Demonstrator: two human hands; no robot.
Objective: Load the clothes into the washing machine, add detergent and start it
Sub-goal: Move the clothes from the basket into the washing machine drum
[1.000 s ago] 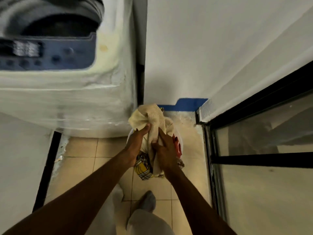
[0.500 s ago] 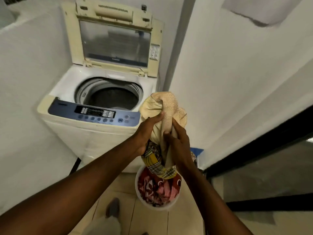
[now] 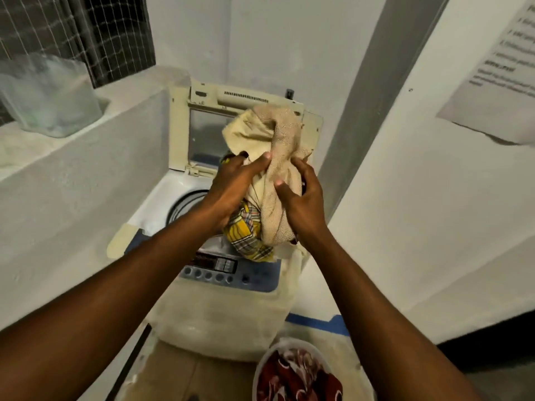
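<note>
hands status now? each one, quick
Left hand: closed on the bundle of clothes.
Right hand: closed on the same bundle.

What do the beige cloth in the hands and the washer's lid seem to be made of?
Beige cloth: likely coarse woven cotton, matte; an open weave grain shows. Washer lid: apparently yellowed plastic frame, dull, around a clear pane, glass or plastic, that reflects light.

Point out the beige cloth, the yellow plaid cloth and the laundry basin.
beige cloth point(image 3: 282, 198), head view, knitted fold between the hands
yellow plaid cloth point(image 3: 249, 238), head view, hanging lower part
laundry basin point(image 3: 262, 369), head view, left rim
</note>
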